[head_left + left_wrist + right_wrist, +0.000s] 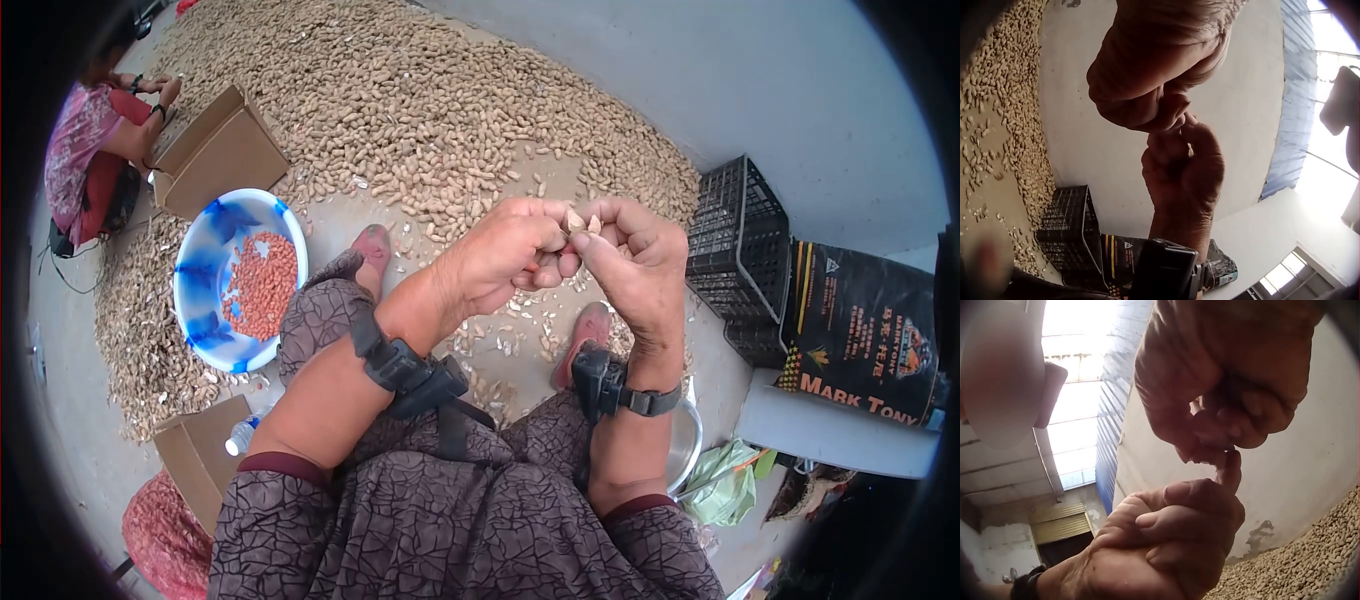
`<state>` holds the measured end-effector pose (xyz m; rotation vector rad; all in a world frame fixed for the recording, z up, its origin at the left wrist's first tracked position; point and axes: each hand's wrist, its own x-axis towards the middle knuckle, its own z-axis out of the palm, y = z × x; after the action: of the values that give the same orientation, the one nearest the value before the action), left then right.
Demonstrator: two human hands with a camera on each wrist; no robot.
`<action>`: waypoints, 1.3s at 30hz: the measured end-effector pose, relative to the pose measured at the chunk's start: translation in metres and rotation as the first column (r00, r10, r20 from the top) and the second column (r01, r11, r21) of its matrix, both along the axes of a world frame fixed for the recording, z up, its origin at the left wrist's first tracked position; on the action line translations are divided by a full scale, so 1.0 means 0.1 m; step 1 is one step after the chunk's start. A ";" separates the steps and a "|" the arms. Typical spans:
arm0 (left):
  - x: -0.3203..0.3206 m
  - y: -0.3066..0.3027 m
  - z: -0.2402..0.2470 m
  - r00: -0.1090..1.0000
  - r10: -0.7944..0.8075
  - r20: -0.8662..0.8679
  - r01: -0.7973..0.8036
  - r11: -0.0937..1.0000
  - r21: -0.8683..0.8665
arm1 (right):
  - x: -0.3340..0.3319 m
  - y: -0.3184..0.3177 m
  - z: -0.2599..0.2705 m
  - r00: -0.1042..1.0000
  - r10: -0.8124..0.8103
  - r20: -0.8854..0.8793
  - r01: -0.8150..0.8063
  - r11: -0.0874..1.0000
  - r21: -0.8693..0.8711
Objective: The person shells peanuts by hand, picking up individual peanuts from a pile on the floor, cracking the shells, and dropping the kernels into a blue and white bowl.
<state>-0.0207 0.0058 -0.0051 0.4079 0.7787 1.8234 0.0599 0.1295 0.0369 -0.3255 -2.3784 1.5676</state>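
Note:
In the head view both hands meet above the floor, fingertips close together. My left hand [512,250] curls its fingers, with a bit of red showing under them and thumb and forefinger at a pale peanut shell [574,221]. My right hand [640,262] pinches another piece of shell [594,225] between thumb and fingers. In the left wrist view the left hand [1160,69] is above and the right hand [1184,165] below, fingertips touching. The right wrist view has the right hand [1229,375] over the left hand [1166,537]; fingers hide most of the shell.
Unshelled peanuts [430,100] cover the floor ahead. At the left are a blue-and-white basin [188,290] of red kernels [262,285], a cardboard box [222,160] and a seated person [100,150]. Black crates [735,240] and a black bag [860,335] stand at the right.

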 end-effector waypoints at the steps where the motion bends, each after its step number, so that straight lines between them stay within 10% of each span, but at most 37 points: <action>1: 0.00 -0.01 0.02 1.000 0.017 -0.007 -0.018 0.999 -0.044 | 0.01 -0.01 0.03 0.999 -0.038 0.003 0.038 0.999 0.036; 6: -0.08 -0.10 0.07 0.993 0.099 -0.060 -0.109 0.977 -0.185 | 0.16 0.25 0.12 0.987 0.100 0.126 -0.092 0.993 -0.074; 8: -0.14 -0.16 0.06 0.990 0.126 0.058 -0.121 0.989 -0.079 | 0.24 0.33 0.12 0.782 0.436 0.446 -0.330 0.896 -0.298; 16: 0.11 -0.07 0.18 0.939 0.115 -0.324 -0.185 0.964 -0.193 | 0.07 0.09 0.07 0.944 0.000 0.329 0.085 0.966 -0.243; 27: 0.15 -0.01 0.07 0.734 -0.021 -0.679 -0.193 0.952 -0.238 | -0.09 -0.06 -0.20 0.936 0.113 0.333 0.060 0.881 -0.470; 34: 0.11 -0.06 0.06 0.946 0.075 -0.316 -0.122 0.984 -0.132 | -0.04 -0.15 -0.02 0.976 0.038 0.216 0.119 0.734 -0.669; 39: 0.09 -0.10 0.07 0.988 0.147 -0.047 -0.147 0.989 0.004 | 0.05 -0.01 0.12 0.997 0.051 0.056 -0.022 0.904 -0.428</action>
<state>-0.0116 -0.0040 0.0022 0.4041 0.8600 1.9576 0.0652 0.1287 0.0492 -0.4273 -2.0727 2.1242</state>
